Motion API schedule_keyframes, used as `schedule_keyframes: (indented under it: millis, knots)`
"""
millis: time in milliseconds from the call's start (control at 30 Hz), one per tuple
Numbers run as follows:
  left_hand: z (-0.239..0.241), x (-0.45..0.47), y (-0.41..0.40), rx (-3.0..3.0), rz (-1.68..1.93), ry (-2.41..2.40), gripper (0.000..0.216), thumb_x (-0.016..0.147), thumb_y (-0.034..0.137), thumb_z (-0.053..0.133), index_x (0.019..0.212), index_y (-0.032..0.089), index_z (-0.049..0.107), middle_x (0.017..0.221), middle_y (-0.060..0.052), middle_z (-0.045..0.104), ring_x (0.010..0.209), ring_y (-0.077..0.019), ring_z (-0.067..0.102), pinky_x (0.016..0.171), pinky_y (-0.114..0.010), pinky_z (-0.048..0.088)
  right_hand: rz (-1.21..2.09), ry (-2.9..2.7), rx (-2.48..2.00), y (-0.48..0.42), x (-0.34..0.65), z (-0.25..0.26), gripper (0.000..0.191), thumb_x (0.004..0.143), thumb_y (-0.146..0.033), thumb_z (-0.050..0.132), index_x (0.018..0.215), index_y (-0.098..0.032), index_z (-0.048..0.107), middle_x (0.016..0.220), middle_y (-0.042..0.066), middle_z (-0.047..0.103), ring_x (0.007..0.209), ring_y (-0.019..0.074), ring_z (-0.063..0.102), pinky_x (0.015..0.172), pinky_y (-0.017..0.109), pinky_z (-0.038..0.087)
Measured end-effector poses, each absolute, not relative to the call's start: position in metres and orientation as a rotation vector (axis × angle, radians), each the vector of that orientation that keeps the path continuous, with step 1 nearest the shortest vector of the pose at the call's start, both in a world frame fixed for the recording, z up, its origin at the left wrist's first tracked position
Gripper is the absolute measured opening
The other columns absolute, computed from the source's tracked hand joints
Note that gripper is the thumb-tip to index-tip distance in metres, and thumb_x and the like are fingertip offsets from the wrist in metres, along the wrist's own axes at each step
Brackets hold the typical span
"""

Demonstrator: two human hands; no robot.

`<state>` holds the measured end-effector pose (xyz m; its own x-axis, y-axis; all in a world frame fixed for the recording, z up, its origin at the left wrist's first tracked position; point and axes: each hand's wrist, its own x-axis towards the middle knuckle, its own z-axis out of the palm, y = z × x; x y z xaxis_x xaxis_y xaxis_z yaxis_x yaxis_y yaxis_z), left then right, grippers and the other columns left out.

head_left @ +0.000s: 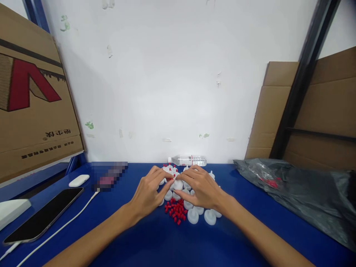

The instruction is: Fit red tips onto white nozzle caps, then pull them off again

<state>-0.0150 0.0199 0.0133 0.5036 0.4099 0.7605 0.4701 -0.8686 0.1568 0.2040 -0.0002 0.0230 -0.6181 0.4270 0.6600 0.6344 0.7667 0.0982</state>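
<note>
On the blue table lies a heap of white plastic caps and a small pile of tiny red caps. My left hand and my right hand meet over the heap, fingers curled. Together they pinch one white cap between their fingertips. A tiny red piece seems to sit at the left fingertips, too small to be sure.
A clear water bottle lies at the wall behind the heap. A phone with a white cable and a white case lie left. A black plastic bag fills the right. Cardboard boxes stand on both sides.
</note>
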Motion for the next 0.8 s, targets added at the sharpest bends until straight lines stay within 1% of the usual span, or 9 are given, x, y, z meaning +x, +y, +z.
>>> schedule_keyframes:
  millis: [133, 300, 367, 467, 567, 600, 667, 733, 800]
  knots:
    - [0.016, -0.017, 0.021, -2.699, -1.124, -0.839, 0.012, 0.100, 0.031, 0.054, 0.099, 0.020, 0.058, 0.096, -0.003, 0.066, 0.092, -0.0196, 0.053, 0.074, -0.030, 0.046, -0.386, -2.339, -0.739, -0.002, 0.203, 0.021, 0.019, 0.096, -0.026, 0.055, 0.112, -0.018, 0.063, 0.102, 0.006, 0.073, 0.095, 0.0209, 0.066, 0.092, 0.039, 0.045]
    - [0.015, -0.015, 0.020, -2.767, -0.960, -0.890, 0.024, 0.105, 0.031, 0.038, 0.092, 0.020, 0.054, 0.091, -0.003, 0.062, 0.088, -0.0203, 0.050, 0.072, -0.032, 0.041, -0.387, -2.340, -0.688, 0.001, 0.202, 0.020, 0.021, 0.098, -0.030, 0.056, 0.116, -0.019, 0.062, 0.111, 0.006, 0.072, 0.100, 0.0195, 0.066, 0.094, 0.039, 0.045]
    - [0.015, -0.014, 0.018, -2.796, -0.997, -0.910, 0.030, 0.106, 0.031, 0.034, 0.085, 0.020, 0.052, 0.084, -0.001, 0.059, 0.083, -0.0192, 0.048, 0.071, -0.031, 0.039, -0.460, -2.360, -0.661, 0.006, 0.206, 0.022, 0.024, 0.099, -0.030, 0.055, 0.120, -0.020, 0.061, 0.115, 0.007, 0.072, 0.101, 0.0197, 0.066, 0.096, 0.040, 0.043]
    - [0.018, -0.016, 0.016, -2.785, -1.201, -1.014, 0.038, 0.107, 0.032, 0.031, 0.072, 0.019, 0.041, 0.070, 0.001, 0.050, 0.072, -0.0165, 0.044, 0.067, -0.031, 0.035, -0.624, -2.338, -0.713, 0.018, 0.225, 0.027, 0.025, 0.099, -0.024, 0.054, 0.124, -0.022, 0.061, 0.122, 0.007, 0.070, 0.103, 0.0212, 0.066, 0.099, 0.043, 0.040]
    - [0.026, -0.022, 0.015, -2.730, -1.340, -1.056, 0.041, 0.106, 0.031, 0.029, 0.067, 0.019, 0.034, 0.064, 0.002, 0.043, 0.067, -0.0156, 0.040, 0.064, -0.031, 0.033, -0.682, -2.196, -0.962, 0.032, 0.264, 0.035, 0.024, 0.097, -0.021, 0.055, 0.121, -0.024, 0.063, 0.123, 0.006, 0.070, 0.104, 0.0215, 0.066, 0.100, 0.042, 0.039]
    - [0.028, -0.023, 0.014, -2.736, -1.299, -1.027, 0.040, 0.106, 0.030, 0.030, 0.068, 0.019, 0.036, 0.065, 0.002, 0.044, 0.069, -0.0160, 0.040, 0.064, -0.031, 0.033, -0.674, -2.125, -1.117, 0.037, 0.279, 0.037, 0.023, 0.097, -0.022, 0.056, 0.118, -0.023, 0.064, 0.121, 0.006, 0.071, 0.101, 0.0222, 0.066, 0.099, 0.042, 0.038]
    - [0.029, -0.023, 0.012, -2.779, -1.138, -0.944, 0.032, 0.103, 0.028, 0.037, 0.073, 0.019, 0.043, 0.071, 0.000, 0.050, 0.075, -0.0176, 0.043, 0.066, -0.032, 0.034, -0.608, -1.969, -1.516, 0.044, 0.306, 0.040, 0.024, 0.094, -0.023, 0.057, 0.117, -0.023, 0.064, 0.104, 0.006, 0.075, 0.095, 0.0237, 0.067, 0.097, 0.040, 0.039]
    - [0.027, -0.020, 0.008, -2.849, -0.958, -0.862, 0.020, 0.099, 0.025, 0.045, 0.081, 0.019, 0.050, 0.082, -0.002, 0.056, 0.084, -0.0196, 0.046, 0.071, -0.033, 0.038, -0.509, -1.897, -1.807, 0.049, 0.327, 0.040, 0.022, 0.093, -0.027, 0.056, 0.112, -0.022, 0.066, 0.095, 0.006, 0.075, 0.091, 0.0255, 0.068, 0.086, 0.037, 0.042]
    - [0.022, -0.016, 0.005, -2.925, -0.815, -0.782, 0.012, 0.096, 0.022, 0.048, 0.087, 0.019, 0.055, 0.090, -0.004, 0.059, 0.091, -0.0210, 0.048, 0.078, -0.035, 0.041, -0.434, -1.888, -1.932, 0.053, 0.340, 0.036, 0.016, 0.090, -0.030, 0.060, 0.099, -0.021, 0.069, 0.093, 0.008, 0.075, 0.088, 0.0267, 0.068, 0.075, 0.033, 0.043]
